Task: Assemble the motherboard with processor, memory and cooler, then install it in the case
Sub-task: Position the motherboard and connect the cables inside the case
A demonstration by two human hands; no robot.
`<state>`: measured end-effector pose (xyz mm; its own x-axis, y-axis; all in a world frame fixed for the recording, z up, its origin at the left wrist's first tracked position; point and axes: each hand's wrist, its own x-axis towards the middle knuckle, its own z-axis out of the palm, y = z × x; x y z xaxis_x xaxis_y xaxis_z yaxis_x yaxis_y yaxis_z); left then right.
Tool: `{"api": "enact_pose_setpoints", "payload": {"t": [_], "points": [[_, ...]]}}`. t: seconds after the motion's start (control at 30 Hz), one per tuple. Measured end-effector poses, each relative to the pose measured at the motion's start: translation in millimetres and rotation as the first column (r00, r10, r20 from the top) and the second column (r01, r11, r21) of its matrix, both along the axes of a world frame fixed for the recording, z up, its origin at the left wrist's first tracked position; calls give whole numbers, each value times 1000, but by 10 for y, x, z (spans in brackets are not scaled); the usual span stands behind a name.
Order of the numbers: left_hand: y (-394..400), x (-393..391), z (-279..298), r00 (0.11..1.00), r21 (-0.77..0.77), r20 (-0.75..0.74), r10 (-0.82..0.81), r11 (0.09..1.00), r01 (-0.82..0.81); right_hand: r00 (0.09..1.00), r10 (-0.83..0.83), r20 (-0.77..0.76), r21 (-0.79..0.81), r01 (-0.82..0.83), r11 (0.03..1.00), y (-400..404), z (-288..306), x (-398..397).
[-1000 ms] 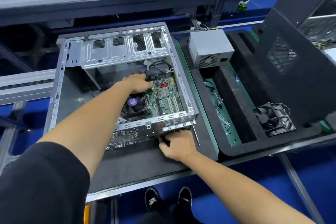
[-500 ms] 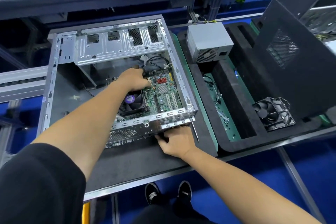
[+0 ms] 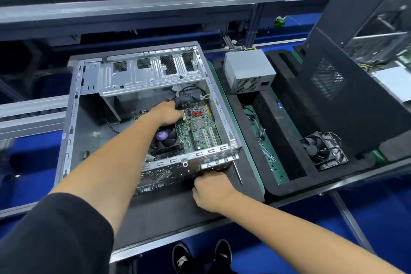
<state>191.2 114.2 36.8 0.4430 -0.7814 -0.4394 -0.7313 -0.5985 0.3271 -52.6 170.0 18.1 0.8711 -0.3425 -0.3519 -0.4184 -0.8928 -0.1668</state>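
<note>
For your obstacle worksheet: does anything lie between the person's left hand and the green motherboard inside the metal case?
Nothing visible does. The left hand already rests on the green motherboard inside the open silver metal case, beside the black cooler fan.

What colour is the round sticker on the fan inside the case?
Purple, on the black cooler fan beside the green motherboard; the head view shows it.

Since a second ago the left hand slides a little farther across the green motherboard, and the right hand settles closer against the silver metal case rear panel.
</note>
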Motion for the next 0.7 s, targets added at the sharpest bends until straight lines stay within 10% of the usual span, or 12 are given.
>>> {"api": "enact_pose_setpoints", "payload": {"t": [0.2,0.4,0.7], "points": [[177,101,90,999,-46,-32,-13,999,12,738,479,-475,385,-315,867,442,999,507],[343,265,203,1000,-31,31,5,1000,-4,907,296,-301,641,-37,767,-108,1814,1147],[241,455,102,994,9,-31,102,995,-102,964,-39,-264,98,67,993,-988,1106,1604]]}}
